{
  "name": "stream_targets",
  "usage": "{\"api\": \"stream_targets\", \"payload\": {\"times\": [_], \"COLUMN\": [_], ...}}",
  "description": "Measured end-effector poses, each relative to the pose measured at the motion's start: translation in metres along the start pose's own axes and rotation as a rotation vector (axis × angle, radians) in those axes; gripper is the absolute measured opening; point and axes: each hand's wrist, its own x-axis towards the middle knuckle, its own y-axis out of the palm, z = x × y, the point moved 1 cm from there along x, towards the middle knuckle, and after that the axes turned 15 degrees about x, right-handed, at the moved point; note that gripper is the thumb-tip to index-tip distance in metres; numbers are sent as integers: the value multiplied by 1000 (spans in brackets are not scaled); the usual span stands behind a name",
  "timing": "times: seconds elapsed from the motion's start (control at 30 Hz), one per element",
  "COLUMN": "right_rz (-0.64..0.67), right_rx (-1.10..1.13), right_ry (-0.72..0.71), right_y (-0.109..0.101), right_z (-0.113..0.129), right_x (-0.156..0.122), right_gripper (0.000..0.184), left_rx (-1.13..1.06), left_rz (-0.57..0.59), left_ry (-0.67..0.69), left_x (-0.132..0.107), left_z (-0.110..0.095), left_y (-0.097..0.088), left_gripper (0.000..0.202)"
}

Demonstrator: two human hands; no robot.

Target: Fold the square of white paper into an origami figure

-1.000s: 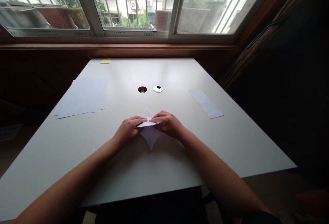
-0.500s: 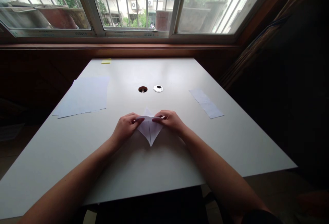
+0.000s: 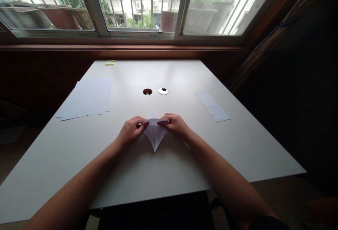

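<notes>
A white folded paper point(image 3: 154, 134) lies on the white table point(image 3: 148, 173) in front of me, its sharp tip pointing toward me. My left hand point(image 3: 130, 132) pinches its upper left corner with curled fingers. On the other side my right hand point(image 3: 175, 125) pinches the upper right corner the same way. Both hands rest on the tabletop, with the paper spread between them and a small peak of paper showing behind the top fold.
A stack of white sheets point(image 3: 86, 98) lies at the left. A narrow paper strip point(image 3: 212, 106) lies at the right. A cable hole point(image 3: 147, 91) and its round cap point(image 3: 163, 91) sit mid-table. A yellow note point(image 3: 109, 62) is at the far edge, below the window.
The top flap, held flat across the paper a second ago, has been folded back, so the paper's centre crease shows. Both hands shifted slightly apart and away from me.
</notes>
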Motion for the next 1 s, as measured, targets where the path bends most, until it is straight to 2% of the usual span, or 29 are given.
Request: {"api": "stream_targets", "payload": {"times": [0.3, 0.57, 0.73, 0.83, 0.9, 1.0], "right_rz": [43, -1, -100, -165, -196, -178], "right_rx": [0, -2, -32, -37, -18, 79], "right_ry": [-17, -115, -150, -128, -82, -18], "right_y": [2, 4, 1, -4, -6, -5], "right_z": [9, 8, -2, -7, -9, -9], "right_x": [-1, 0, 2, 4, 4, 3], "right_gripper": [34, 28, 18, 18, 19, 19], "left_rx": [-8, -1, -105, -206, -235, -156], "left_rz": [20, 37, 65, 145, 188, 172], "left_ry": [19, 7, 21, 82, 173, 328], "left_x": [0, 0, -2, -5, -5, -4], "left_z": [4, 4, 3, 8, 13, 19], "left_y": [1, -3, -5, -4, -3, 0], "left_gripper": [36, 33, 31, 38, 46, 53]}}
